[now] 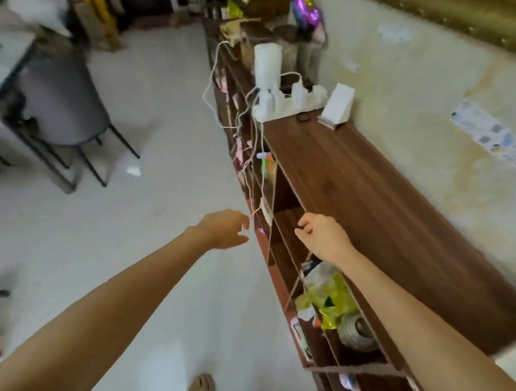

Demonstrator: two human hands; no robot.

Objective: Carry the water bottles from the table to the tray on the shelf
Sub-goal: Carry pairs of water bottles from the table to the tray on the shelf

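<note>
Both arms stretch forward beside a long brown wooden shelf unit (368,193). My left hand (225,229) hovers over the floor just left of the shelf's front edge, fingers loosely apart and holding nothing. My right hand (322,237) is over the shelf's open compartments near the top board's front edge, fingers curled in with nothing visible inside them. I cannot make out any water bottle or tray; the picture is blurred.
White cables (252,154) hang down the shelf front. A power strip with plugs (286,104) and a white box (337,106) sit on the shelf top. Compartments hold a yellow-green bag (332,303) and clutter. A grey chair (61,100) and a table edge (7,58) stand far left.
</note>
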